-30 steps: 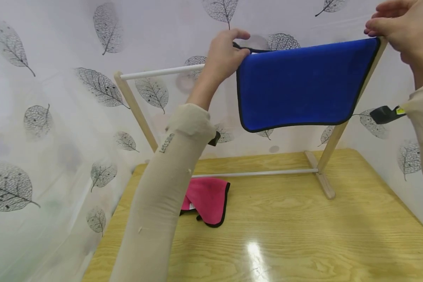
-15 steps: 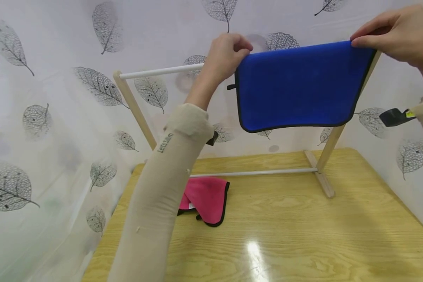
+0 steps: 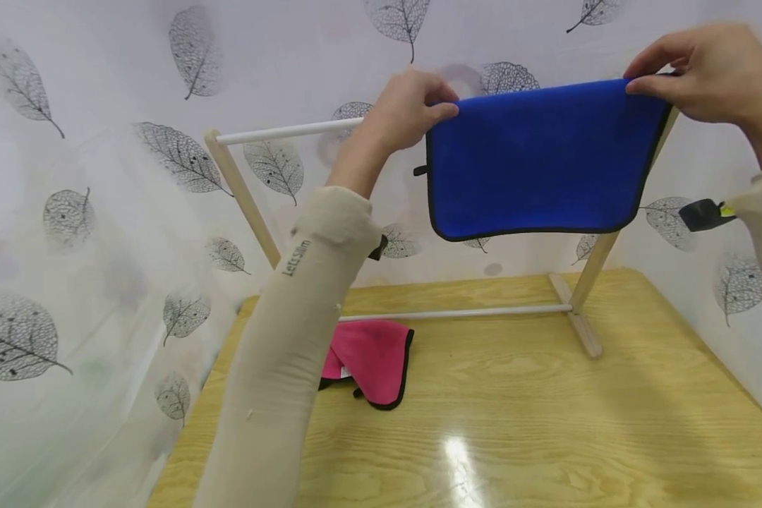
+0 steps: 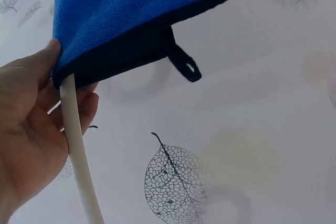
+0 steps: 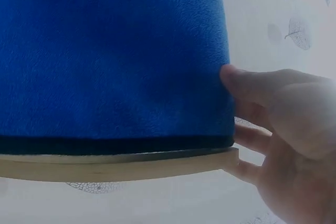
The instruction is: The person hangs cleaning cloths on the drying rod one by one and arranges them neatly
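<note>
A blue towel (image 3: 546, 162) with black edging hangs folded over the white top rail (image 3: 292, 130) of a wooden rack, near its right end. My left hand (image 3: 396, 109) pinches the towel's upper left corner, thumb in front and fingers behind the rail. At the upper right, my right hand (image 3: 724, 74) pinches the fold between thumb and fingers. In the left wrist view, a black loop (image 4: 186, 64) sticks out from the towel's side edge. The right wrist view has the towel's black border running beside the wooden post (image 5: 105, 170).
A crumpled pink towel (image 3: 377, 360) with black edging lies on the wooden table (image 3: 514, 416), partly behind my left sleeve. The rack's lower rail (image 3: 457, 312) and right foot (image 3: 576, 317) stand toward the back. Leaf-patterned sheeting (image 3: 101, 282) hangs behind and beside the table.
My right hand has come down and left from the post's top onto the towel's fold. My left hand has lowered slightly, and the black loop now shows at the towel's left side.
</note>
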